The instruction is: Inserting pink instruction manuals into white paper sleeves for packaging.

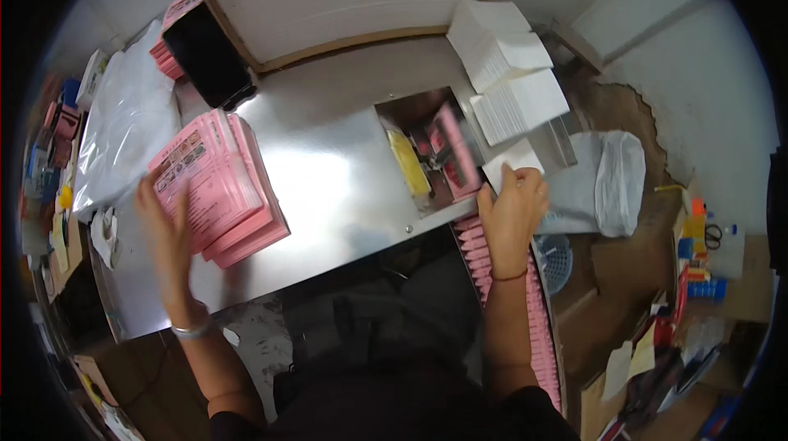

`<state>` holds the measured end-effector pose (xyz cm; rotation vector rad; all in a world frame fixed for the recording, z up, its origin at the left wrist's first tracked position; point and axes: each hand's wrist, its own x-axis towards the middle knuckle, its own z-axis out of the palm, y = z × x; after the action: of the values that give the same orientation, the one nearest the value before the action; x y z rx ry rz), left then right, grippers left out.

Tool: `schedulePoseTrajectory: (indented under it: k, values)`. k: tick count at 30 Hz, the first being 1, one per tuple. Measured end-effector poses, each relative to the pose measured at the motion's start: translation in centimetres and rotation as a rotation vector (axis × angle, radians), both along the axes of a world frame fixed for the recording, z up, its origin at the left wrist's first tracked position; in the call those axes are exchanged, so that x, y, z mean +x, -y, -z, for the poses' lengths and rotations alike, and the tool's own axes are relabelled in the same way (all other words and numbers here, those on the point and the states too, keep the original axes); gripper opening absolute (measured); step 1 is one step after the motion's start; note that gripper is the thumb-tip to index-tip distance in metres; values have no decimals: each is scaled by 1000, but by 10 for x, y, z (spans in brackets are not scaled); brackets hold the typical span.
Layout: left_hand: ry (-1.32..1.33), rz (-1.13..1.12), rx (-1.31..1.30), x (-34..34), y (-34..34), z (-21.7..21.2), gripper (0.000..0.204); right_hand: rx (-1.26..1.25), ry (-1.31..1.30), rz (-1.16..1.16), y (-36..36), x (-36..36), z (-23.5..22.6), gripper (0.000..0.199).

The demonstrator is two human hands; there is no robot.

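On the steel table at the left lies a fanned stack of pink printed packets (215, 186). My left hand (167, 223) is at the stack's left edge, fingers apart and touching the top packets. Toward the right, my right hand (515, 204) pinches a small white paper piece (513, 163) between thumb and fingers. Just left of that hand is a rectangular opening in the table, with a pink packet (453, 149) standing tilted in it and a yellow part (408, 163) beside it. Stacks of white folded papers (521, 104) stand beyond my right hand.
A black phone (205, 55) leans on more pink packets at the far left, beside clear plastic wrapping (127, 121). Below my right hand runs a long row of pink packets (542, 346). A white sack (603, 182) and blue basket (556, 263) sit at the right.
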<state>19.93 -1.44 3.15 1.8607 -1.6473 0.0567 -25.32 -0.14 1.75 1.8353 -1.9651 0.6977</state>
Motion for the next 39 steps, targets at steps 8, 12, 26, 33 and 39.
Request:
schedulePoseTrajectory:
  k: [8,12,26,33,39]
  values:
    - [11,257,235,-28,11,14,59,-323,386,19,-12,-25,-40,30]
    - [390,51,115,-59,11,-12,41,-291,90,-57,53,-20,-47,30]
    - [-52,666,6,-193,-5,25,23,-59,100,-171,93,-65,-43,21]
    - [106,710,166,-213,-21,28,46,-213,-122,-341,22,-14,-36,41]
    - [-106,683,222,-188,-15,24,48,123,41,-815,-6,65,-4,26]
